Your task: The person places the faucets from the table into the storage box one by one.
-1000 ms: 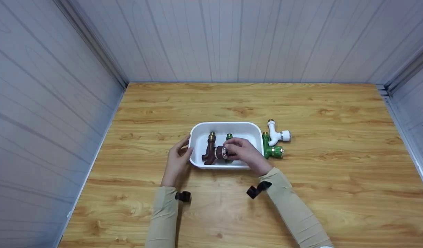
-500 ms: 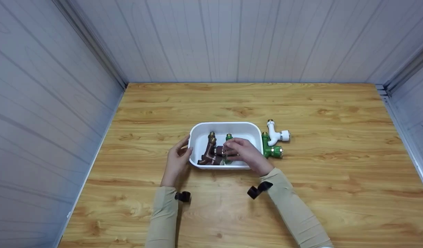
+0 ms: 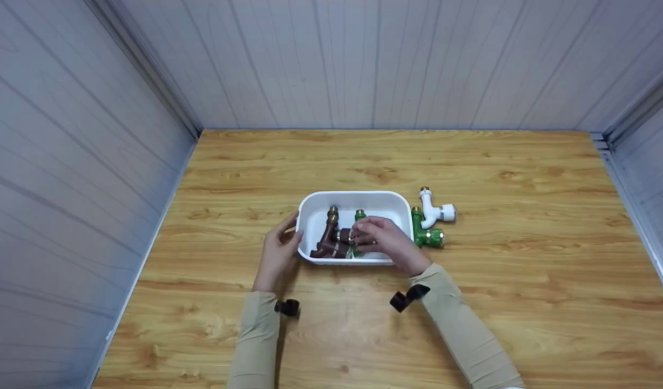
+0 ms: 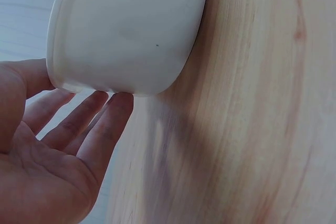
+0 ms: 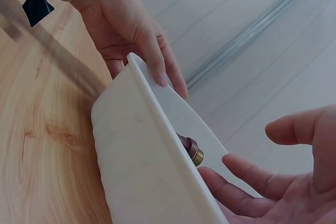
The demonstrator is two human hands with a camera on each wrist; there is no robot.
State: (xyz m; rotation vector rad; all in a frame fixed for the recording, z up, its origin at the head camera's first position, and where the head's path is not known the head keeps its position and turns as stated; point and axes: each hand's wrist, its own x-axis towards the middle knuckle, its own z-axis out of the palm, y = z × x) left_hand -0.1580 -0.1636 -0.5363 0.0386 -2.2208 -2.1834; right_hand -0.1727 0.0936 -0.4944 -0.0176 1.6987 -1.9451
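Note:
A white plastic tub [image 3: 367, 199] stands on the table. Inside lie two brown taps with brass threads, a front brown tap [image 3: 327, 246] overlapping the rear brown tap [image 3: 345, 235]. A green tap [image 3: 359, 214] lies to their right, partly hidden by my right hand [image 3: 385, 241]. My left hand [image 3: 279, 254] pinches the tub's left end, thumb inside the rim and fingers against the outer wall. In the right wrist view, my right hand [image 5: 278, 177] has its thumb and fingers spread, with nothing held between them, beside the tub's opening. A brown tap's threaded end [image 5: 195, 153] shows inside the tub.
Against the tub's right side lies another green tap [image 3: 433, 237], with a white tap [image 3: 428, 210] just behind it. The wooden table [image 3: 526, 216] is bounded by pale panel walls [image 3: 374, 65] at the back and both sides.
My right hand has let go of the front brown tap, which now lies lower in the tub, its knob nearer the front wall. My left hand has stayed on the tub.

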